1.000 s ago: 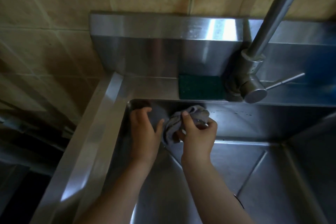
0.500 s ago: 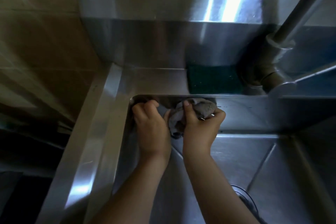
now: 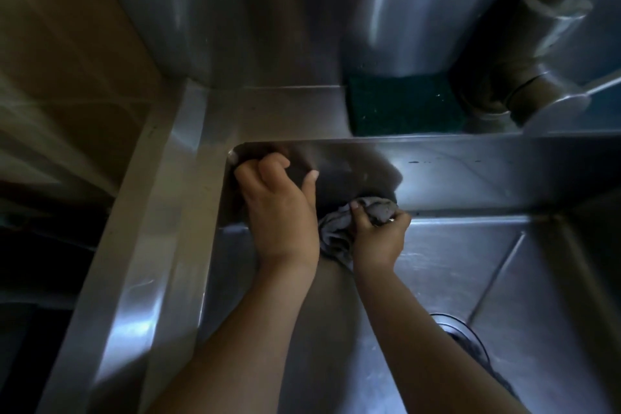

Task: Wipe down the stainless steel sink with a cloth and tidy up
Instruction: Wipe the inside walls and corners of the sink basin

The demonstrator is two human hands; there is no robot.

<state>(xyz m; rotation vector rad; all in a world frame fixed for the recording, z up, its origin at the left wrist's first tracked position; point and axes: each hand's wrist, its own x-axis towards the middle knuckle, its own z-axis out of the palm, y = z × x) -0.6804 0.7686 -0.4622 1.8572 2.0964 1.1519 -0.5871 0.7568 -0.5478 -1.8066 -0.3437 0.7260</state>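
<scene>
The stainless steel sink fills the view, its basin dropping below the left rim. A crumpled grey cloth is bunched low on the basin's back wall, and my right hand grips it with curled fingers. My left hand is in the basin's back left corner with its fingers bent against the wall. I cannot tell whether the left fingers hold anything; the palm side is hidden.
A dark green scouring pad lies on the back ledge. The tap with its lever rises at the upper right. The drain shows beside my right forearm. Tiled wall lies to the left.
The view has moved closer and lower into the basin. My right hand with the cloth has slid down the back wall. My left hand stays in the back left corner.
</scene>
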